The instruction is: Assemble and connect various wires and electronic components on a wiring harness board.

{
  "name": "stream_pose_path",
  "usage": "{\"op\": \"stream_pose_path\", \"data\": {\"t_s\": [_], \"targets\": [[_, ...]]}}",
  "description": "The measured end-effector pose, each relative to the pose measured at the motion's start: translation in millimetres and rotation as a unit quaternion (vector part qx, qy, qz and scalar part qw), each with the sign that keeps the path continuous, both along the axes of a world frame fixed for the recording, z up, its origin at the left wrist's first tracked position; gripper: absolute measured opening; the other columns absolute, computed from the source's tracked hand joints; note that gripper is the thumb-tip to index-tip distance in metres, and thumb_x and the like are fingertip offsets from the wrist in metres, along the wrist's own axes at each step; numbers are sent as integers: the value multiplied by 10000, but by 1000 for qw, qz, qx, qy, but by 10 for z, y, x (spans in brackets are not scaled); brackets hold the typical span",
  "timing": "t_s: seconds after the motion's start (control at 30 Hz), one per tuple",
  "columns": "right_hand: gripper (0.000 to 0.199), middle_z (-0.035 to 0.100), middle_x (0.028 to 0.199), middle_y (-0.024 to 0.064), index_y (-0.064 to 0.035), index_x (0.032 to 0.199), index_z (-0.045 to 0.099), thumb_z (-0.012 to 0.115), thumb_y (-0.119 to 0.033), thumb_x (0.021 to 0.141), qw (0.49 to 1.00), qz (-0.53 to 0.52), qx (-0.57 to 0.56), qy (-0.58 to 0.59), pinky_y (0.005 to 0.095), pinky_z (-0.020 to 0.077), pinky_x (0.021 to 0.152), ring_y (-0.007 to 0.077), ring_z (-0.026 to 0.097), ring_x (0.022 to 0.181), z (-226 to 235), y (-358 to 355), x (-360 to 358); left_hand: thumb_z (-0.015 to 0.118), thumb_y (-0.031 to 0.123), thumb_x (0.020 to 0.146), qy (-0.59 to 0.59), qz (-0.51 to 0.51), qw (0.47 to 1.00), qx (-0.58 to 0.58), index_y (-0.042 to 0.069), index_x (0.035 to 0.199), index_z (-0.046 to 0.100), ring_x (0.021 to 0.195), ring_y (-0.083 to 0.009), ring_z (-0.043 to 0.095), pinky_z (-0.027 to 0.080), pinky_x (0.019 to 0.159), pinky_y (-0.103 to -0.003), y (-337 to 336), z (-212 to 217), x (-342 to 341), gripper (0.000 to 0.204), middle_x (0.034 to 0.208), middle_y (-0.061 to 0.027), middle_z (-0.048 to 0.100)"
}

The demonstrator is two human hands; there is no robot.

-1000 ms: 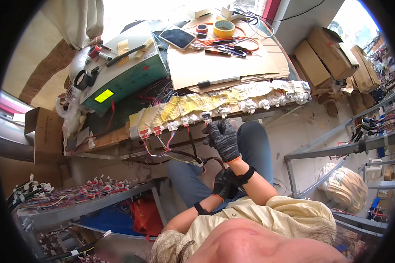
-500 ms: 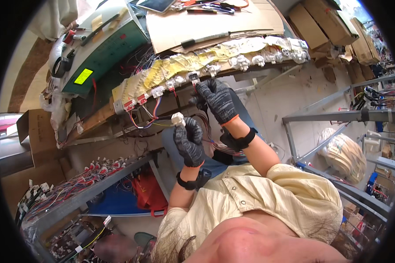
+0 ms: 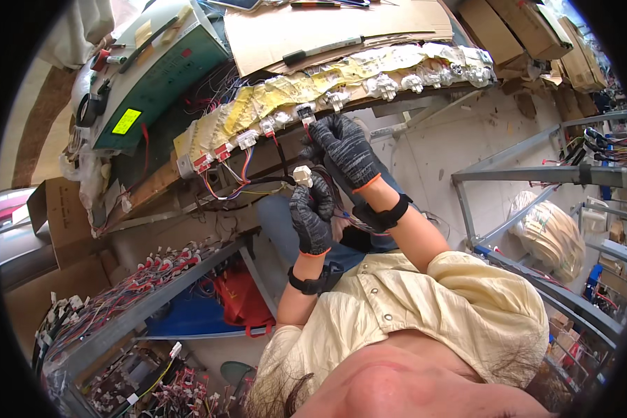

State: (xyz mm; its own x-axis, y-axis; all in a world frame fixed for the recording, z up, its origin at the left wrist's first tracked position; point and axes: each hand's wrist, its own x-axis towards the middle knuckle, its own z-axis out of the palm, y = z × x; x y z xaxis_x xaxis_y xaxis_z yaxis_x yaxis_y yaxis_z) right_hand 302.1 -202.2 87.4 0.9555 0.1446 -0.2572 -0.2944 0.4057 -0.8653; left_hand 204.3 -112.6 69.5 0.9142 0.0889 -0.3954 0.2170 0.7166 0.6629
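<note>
Head view: left hand pinches white connector; right hand curled, fingertips obscured, hold unclear.

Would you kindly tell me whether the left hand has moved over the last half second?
Yes, rightward: the white connector in the left hand was left of the black connector on the strip; now nearly straight below it in view.

The gloved left grip holds a white connector.
</note>
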Motion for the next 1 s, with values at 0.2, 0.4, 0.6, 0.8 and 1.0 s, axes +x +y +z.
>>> {"op": "stream_pose_path", "data": {"t_s": [0.2,0.4,0.6,0.8,1.0], "targets": [[163,622,724,75,-19,837,573,599,-179,857,999,-23,-15,34,235,470,501,130,586,535,98,53,54,403,246,926,-99,27,994,40,59,903,570,533,-59,422,322,480,-200,-46,-68,16,252,689,18,531],[186,621,742,60,8,856,614,599,-178,843,873,-1,-400,-280,271,446,583,111,564,668,126,-290,-80,442,175,941,-114,82,983,120,34,1055,496,780,-92,509,441,699,-235,-141,-113,137,189,897,5,530],[286,636,781,113,6,1009,604,565,-237,862,976,118,-142,-117,282,478,623,149,599,673,44,-575,-195,490,64,896,-108,20,923,370,25,1071,458,815,-94,497,437,722,-242,-380,188,435,182,932,-42,530],[245,620,854,59,-10,1055,600,582,-140,848,988,99,-87,-83,278,447,732,132,562,803,45,-644,-128,505,7,856,-150,-37,932,329,-2,1089,427,894,-140,510,412,811,-255,-429,-64,433,245,1017,-84,534],[235,608,854,120,-18,1008,609,581,-186,846,937,92,-277,-192,307,426,736,214,553,788,287,-630,-215,538,-16,799,-127,-71,880,451,-15,1074,445,886,-167,550,433,804,-277,-398,176,472,290,996,-121,571]]}}
